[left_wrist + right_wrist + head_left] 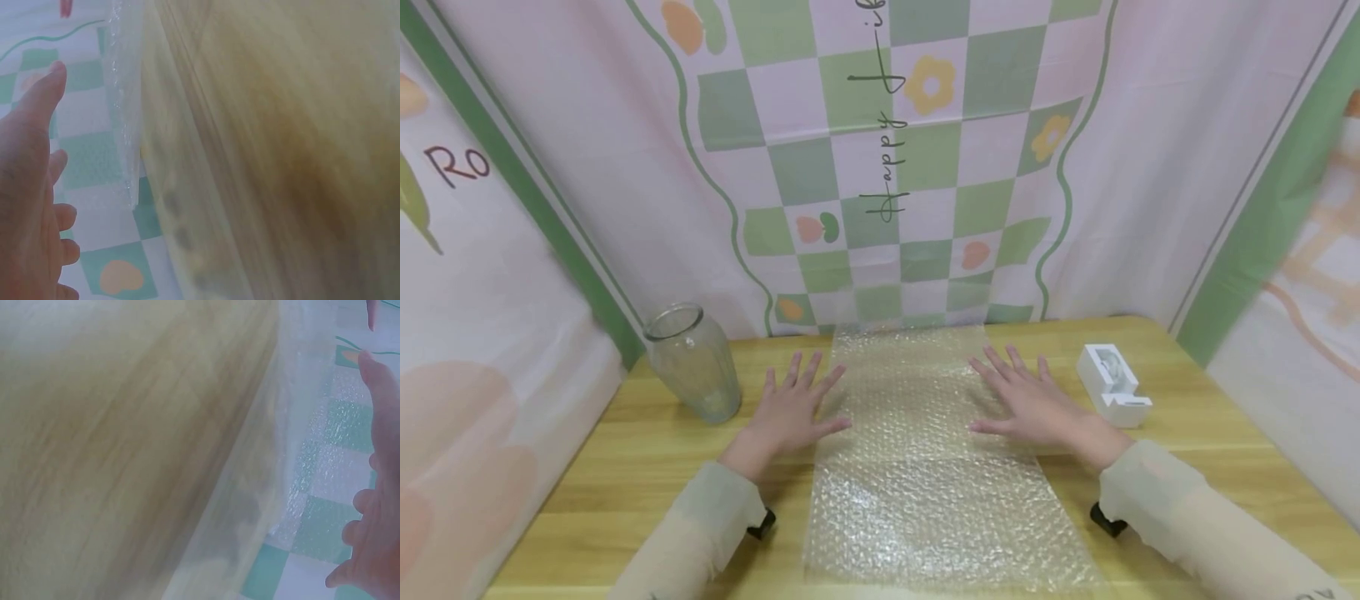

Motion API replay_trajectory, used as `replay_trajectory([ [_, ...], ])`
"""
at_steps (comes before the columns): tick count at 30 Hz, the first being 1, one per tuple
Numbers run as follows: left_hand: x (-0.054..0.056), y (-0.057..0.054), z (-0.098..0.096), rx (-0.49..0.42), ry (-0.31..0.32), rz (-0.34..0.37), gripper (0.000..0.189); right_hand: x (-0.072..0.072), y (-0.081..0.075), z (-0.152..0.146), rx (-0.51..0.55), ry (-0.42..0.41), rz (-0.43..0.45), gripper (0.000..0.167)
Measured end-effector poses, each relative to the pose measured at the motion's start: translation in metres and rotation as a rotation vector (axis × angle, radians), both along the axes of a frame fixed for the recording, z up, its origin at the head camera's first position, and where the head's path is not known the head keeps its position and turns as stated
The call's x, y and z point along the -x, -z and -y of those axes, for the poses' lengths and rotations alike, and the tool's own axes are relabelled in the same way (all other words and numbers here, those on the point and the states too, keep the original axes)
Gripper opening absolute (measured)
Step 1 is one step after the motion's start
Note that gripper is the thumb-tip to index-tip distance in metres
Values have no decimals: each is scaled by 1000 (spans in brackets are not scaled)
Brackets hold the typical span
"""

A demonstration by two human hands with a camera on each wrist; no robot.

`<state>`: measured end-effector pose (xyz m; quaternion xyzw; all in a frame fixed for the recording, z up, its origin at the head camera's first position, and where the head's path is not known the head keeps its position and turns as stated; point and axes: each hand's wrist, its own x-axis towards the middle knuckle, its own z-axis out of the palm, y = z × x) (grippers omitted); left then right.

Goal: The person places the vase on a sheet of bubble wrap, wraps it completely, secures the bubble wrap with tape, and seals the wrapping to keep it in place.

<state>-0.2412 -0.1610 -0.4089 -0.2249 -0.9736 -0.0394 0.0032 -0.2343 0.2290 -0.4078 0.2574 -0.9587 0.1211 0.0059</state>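
The person wears long sleeves in pale beige. The left sleeve [666, 542] ends in a wide left cuff [730, 492] of a greyer, faintly greenish tone; the right sleeve [1232, 529] has a similar right cuff [1150, 487]. Dark lettering [1324, 593] marks the right sleeve, cut off at the head view's edge. A small black block [762, 523] shows beneath the left cuff, a second black block [1107, 519] beneath the right. The left hand [792, 410] and right hand [1032, 407] are bare.
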Motion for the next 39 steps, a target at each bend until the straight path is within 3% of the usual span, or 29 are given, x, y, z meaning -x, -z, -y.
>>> replay_trajectory([
  [14, -1, -10, 8, -8, 27, -40, 85, -7, -10, -4, -11, -26, -19, 99],
  [24, -6, -17, 11, -39, 86, -131, 79, -12, -13, -7, -2, -72, -34, 89],
  [32, -7, -17, 15, -137, 120, -211, 71, -21, -17, -12, 54, -99, -20, 79],
  [39, -7, -18, 22, -198, 89, -214, 63, -27, -18, -15, 92, -156, -42, 69],
])
